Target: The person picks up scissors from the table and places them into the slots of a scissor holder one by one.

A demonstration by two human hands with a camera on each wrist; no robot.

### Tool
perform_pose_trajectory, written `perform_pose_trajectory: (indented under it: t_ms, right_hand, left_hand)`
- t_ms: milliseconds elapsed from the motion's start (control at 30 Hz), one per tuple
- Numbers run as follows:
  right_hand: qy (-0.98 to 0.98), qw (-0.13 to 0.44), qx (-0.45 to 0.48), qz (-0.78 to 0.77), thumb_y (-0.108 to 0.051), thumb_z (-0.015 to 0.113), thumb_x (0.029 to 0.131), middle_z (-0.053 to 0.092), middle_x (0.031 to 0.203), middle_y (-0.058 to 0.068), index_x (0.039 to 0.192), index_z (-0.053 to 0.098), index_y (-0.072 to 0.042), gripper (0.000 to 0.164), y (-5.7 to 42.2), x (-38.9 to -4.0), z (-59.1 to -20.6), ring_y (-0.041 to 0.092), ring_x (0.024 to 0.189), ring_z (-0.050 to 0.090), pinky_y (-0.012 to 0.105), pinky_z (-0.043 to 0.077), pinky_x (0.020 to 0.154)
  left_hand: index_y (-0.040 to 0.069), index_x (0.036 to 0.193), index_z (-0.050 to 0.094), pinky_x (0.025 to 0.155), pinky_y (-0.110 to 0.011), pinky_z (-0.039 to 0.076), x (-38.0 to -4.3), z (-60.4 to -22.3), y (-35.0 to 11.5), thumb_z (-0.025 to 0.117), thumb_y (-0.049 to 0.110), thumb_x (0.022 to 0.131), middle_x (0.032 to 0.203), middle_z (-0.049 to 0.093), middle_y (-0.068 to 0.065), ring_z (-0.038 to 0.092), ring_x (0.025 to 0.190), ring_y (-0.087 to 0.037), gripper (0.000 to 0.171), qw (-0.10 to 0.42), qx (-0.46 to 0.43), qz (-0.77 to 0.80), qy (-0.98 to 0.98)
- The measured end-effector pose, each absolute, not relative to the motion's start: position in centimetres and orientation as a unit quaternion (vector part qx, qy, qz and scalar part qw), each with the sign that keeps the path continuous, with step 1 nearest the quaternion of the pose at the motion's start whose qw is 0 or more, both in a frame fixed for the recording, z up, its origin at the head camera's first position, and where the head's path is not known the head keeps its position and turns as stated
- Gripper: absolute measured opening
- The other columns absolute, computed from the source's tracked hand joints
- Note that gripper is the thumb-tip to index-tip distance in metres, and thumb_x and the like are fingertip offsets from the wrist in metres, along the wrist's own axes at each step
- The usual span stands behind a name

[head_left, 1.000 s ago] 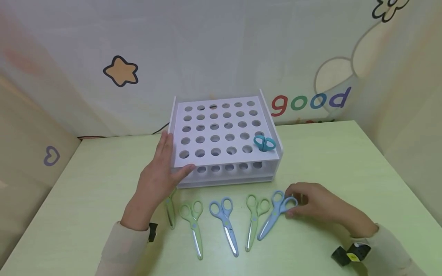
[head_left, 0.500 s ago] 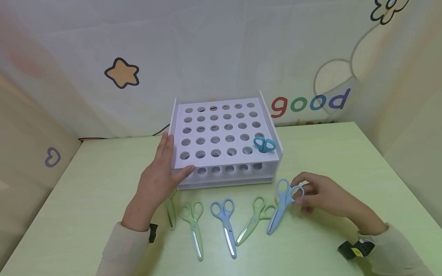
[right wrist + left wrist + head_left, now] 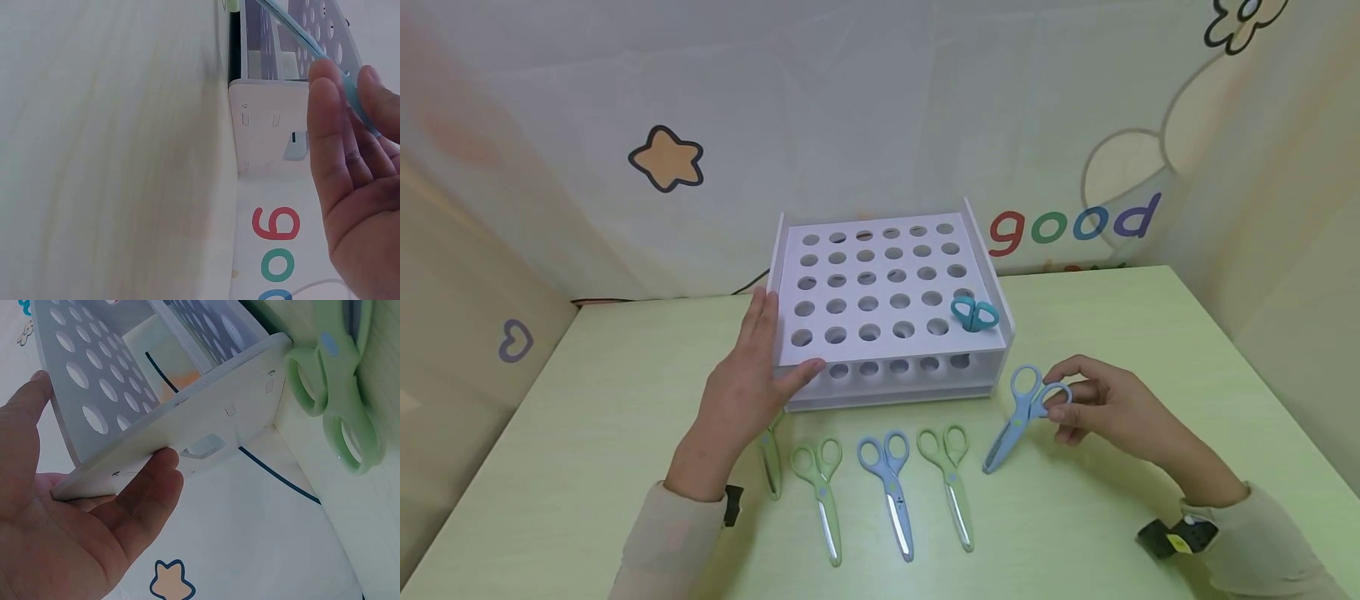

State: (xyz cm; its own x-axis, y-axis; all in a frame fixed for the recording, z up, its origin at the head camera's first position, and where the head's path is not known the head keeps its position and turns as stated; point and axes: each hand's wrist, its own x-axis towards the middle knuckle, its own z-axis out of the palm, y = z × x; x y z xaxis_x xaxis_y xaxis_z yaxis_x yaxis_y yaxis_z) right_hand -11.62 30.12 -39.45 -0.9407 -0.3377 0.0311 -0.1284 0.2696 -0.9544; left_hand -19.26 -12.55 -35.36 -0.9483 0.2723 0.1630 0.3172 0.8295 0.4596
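Observation:
Blue scissors (image 3: 1015, 417) are pinched at one handle loop by my right hand (image 3: 1108, 408), lifted and tilted with the blades down-left. In the right wrist view, these scissors (image 3: 300, 34) appear edge-on between thumb and fingers. My left hand (image 3: 737, 392) rests against the left front corner of a white rack (image 3: 883, 287) with rows of round holes. Its fingers lie straight along the side panel (image 3: 212, 444), the thumb on the front edge. Teal-handled scissors (image 3: 974, 313) stand in a front-right hole, handles up.
On the table (image 3: 625, 400) before the rack lie blue scissors (image 3: 890, 483) between two green pairs (image 3: 822, 492), (image 3: 951, 479). Another green pair of scissors (image 3: 770, 458) is partly hidden by my left hand. A printed curtain (image 3: 880, 108) hangs behind.
My right hand has raised the blue scissors off the table, moving up and slightly right. The green scissors beside them swivelled and now lie farther left. My left hand has stayed put.

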Motion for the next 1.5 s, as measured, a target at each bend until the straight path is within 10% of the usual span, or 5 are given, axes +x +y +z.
perform_pose_trajectory:
  t_ms: [733,1500]
  right_hand:
    - [0.770,0.127,-0.164,-0.604,0.001,0.066,0.096,0.070,0.092,0.027,0.118,0.052,0.004,0.027,28.3,-11.2,-39.4,0.033,0.069,0.071,0.044,0.058,0.064]
    - [0.751,-0.039,-0.166,-0.638,0.005,0.053,0.102,0.074,0.090,0.010,0.113,0.068,0.007,0.019,28.8,-11.0,-36.9,0.025,0.065,0.071,0.038,0.058,0.060]
  left_hand:
    - [0.008,0.163,0.005,0.067,-0.041,0.047,-19.4,-35.5,-12.6,0.068,0.051,0.095,0.169,-0.005,-0.004,0.060,0.112,-0.037,0.103,0.052,-0.160,-0.245,-0.955]
    - [0.008,0.163,0.004,0.072,-0.043,0.049,-19.2,-35.4,-12.7,0.068,0.052,0.094,0.169,-0.007,-0.004,0.059,0.115,-0.035,0.104,0.048,-0.160,-0.255,-0.952]
